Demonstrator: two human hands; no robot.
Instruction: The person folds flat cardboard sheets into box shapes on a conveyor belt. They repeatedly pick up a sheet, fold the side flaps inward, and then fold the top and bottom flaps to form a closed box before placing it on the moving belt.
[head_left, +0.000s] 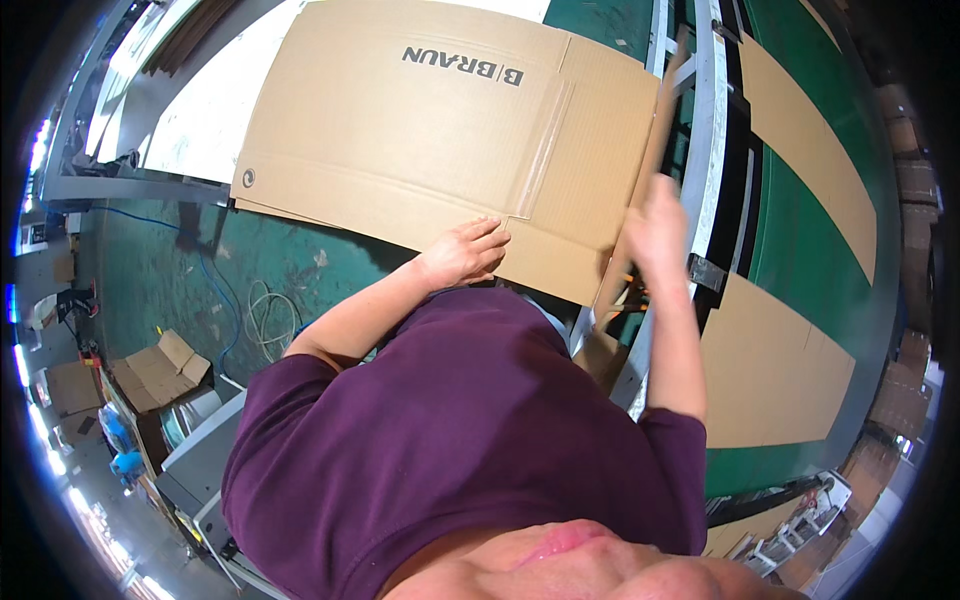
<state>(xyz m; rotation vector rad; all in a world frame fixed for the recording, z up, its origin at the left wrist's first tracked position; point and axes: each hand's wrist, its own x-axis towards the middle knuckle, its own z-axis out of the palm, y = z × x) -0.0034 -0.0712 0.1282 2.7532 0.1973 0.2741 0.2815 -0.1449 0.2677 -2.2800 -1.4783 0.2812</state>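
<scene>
A large flat brown cardboard sheet (400,130) with dark print lies in front of me, another sheet's edge showing beneath it. My left hand (466,252) rests on its near edge, palm down and fingers stretched out. Along the sheet's right end, a narrow brown cardboard piece (662,125) stands nearly edge-on. Whether it is a folded-up flap or a separate sheet, I cannot tell. My right hand (657,235) is closed at this upright piece, smeared by motion, with its fingertips partly hidden.
To the right, a metal rail (712,150) runs beside a green surface carrying more flat cardboard (770,375). A blue cable (222,290) and a coiled pale hose (265,315) lie on the green floor at left. An opened carton (160,370) sits at lower left.
</scene>
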